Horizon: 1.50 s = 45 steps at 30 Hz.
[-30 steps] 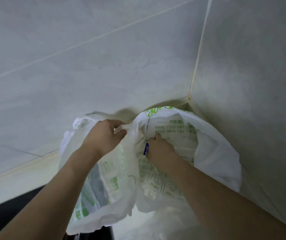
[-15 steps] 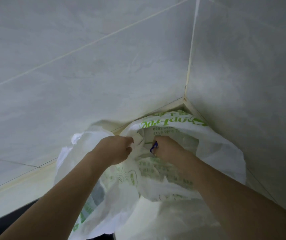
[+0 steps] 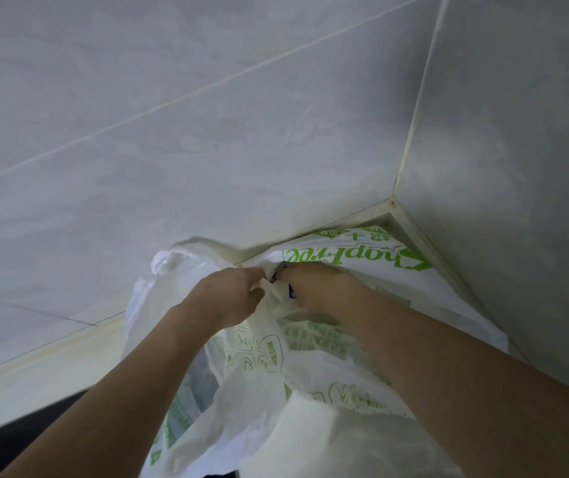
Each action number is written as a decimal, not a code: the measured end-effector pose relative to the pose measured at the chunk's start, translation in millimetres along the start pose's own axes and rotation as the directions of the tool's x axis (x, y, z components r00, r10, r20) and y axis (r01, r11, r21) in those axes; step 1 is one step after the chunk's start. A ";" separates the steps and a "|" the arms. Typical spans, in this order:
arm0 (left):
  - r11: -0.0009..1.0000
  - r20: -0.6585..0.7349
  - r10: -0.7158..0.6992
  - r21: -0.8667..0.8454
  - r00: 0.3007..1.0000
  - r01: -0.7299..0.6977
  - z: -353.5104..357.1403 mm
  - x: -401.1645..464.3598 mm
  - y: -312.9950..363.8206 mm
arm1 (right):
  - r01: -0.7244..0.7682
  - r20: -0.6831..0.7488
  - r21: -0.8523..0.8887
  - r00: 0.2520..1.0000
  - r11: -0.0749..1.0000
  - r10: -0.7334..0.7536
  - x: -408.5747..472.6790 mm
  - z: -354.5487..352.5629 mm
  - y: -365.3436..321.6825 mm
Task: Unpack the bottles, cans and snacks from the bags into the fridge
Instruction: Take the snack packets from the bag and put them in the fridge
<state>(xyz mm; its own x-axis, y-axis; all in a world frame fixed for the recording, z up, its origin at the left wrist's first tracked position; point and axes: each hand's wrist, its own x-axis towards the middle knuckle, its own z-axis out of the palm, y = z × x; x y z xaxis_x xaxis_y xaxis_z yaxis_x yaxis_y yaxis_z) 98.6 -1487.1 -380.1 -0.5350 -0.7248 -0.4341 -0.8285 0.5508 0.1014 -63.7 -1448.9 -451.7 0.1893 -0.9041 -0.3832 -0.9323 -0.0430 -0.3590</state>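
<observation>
Nearest: two bare forearms reaching forward over crumpled white plastic. Left hand [image 3: 231, 298] curled, pinching a fold of the left bag [image 3: 179, 391] at its mouth. Right hand [image 3: 314, 288] buried to the knuckles in the right bag [image 3: 362, 343], white with green print; fingers hidden by plastic, so width of grip cannot be told. Small blue-purple item [image 3: 290, 292] showing at the edge of that hand, apparently held; kind not identifiable.

Change over the last second: both hands moved closer together and further toward the wall corner, now almost touching; right bag's printed panel pushed up against the corner; blue item less exposed than before. Judged as still rummaging or gathering the bag mouth, not yet lifting anything clear.

Beyond: pale tiled walls [image 3: 207, 132] meeting at a corner above a light ledge [image 3: 52, 367]. No fridge in view, no item out of the bags; unpacking judged barely begun
</observation>
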 end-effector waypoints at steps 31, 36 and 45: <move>0.984 0.000 -0.050 -0.169 0.999 0.049 5.3 20.3 26.6 | -0.235 -0.146 0.042 0.960 0.971 0.238 -26.3 23.0 10.2; 0.994 0.037 -0.043 -0.100 0.998 0.047 23.9 42.1 35.0 | -0.345 -0.151 0.017 0.927 0.938 0.343 -37.7 20.2 20.9; 0.996 0.060 0.000 -0.092 0.998 0.005 49.4 68.3 39.6 | -0.305 -0.080 0.029 0.949 0.952 0.306 -48.7 31.0 31.3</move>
<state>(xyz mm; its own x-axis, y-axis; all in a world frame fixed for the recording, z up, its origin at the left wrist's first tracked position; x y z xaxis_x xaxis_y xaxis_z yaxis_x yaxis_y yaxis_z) 37.4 -1494.4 -450.0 -0.5244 -0.6986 -0.4868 -0.8430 0.5066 0.1810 -92.5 -1393.0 -470.6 -0.1305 -0.9048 -0.4053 -0.9364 0.2468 -0.2496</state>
